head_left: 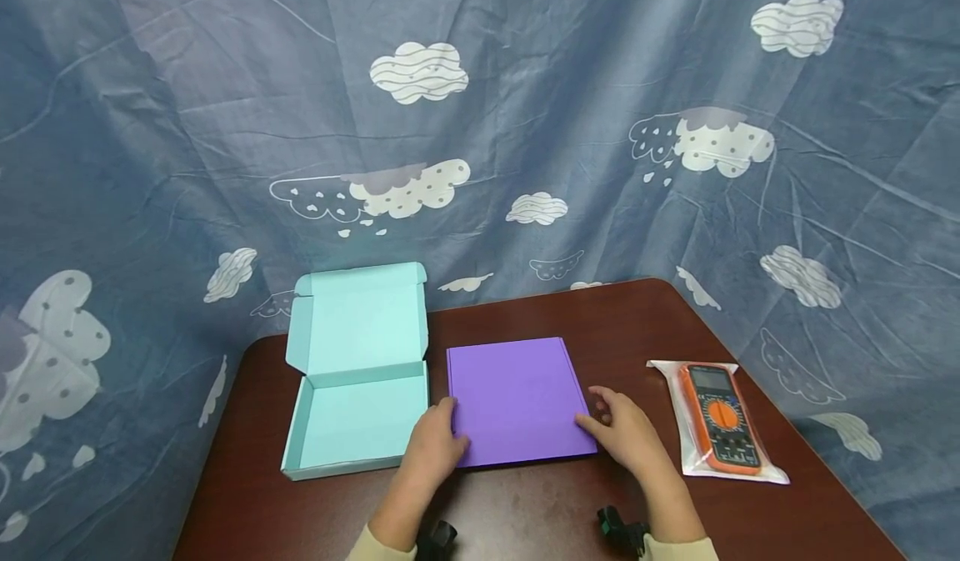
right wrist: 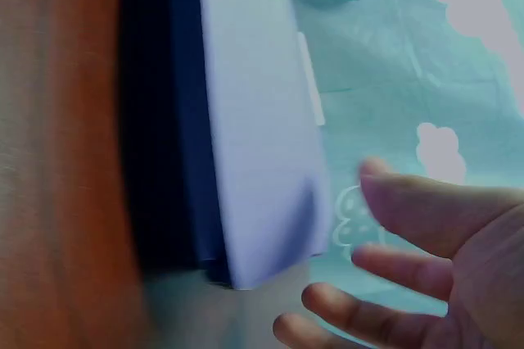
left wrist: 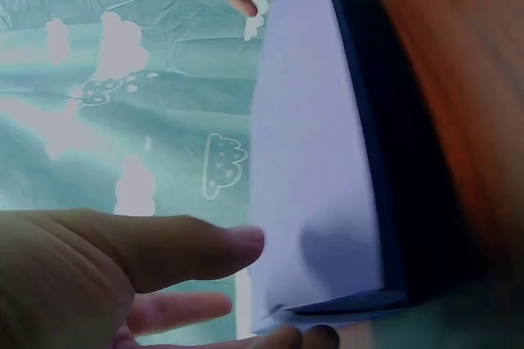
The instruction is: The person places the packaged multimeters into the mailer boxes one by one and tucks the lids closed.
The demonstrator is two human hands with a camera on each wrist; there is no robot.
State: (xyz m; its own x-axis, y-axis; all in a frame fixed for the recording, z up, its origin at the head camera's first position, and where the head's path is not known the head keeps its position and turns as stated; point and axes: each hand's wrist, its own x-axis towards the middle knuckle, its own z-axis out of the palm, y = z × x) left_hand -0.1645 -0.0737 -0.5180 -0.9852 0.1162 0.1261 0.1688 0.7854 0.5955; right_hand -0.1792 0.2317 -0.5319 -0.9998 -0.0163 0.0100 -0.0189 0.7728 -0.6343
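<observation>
A closed, flat purple box (head_left: 517, 403) lies on the table, its front edge towards me. My left hand (head_left: 437, 440) is at its left side, thumb over the lid and the other fingers along the side. In the left wrist view the thumb (left wrist: 205, 247) is straight and fingertips are right at the box's end. My right hand (head_left: 622, 428) is beside the box's right edge with its fingers spread; a gap shows between them and the box (right wrist: 262, 136) in the right wrist view.
Left of the purple box stands an open mint-green box (head_left: 367, 422), its lid raised at the back. A multimeter (head_left: 722, 419), orange and black in a clear bag, lies to the right. The brown table (head_left: 540, 507) meets a blue cloud-patterned curtain (head_left: 525, 127) behind.
</observation>
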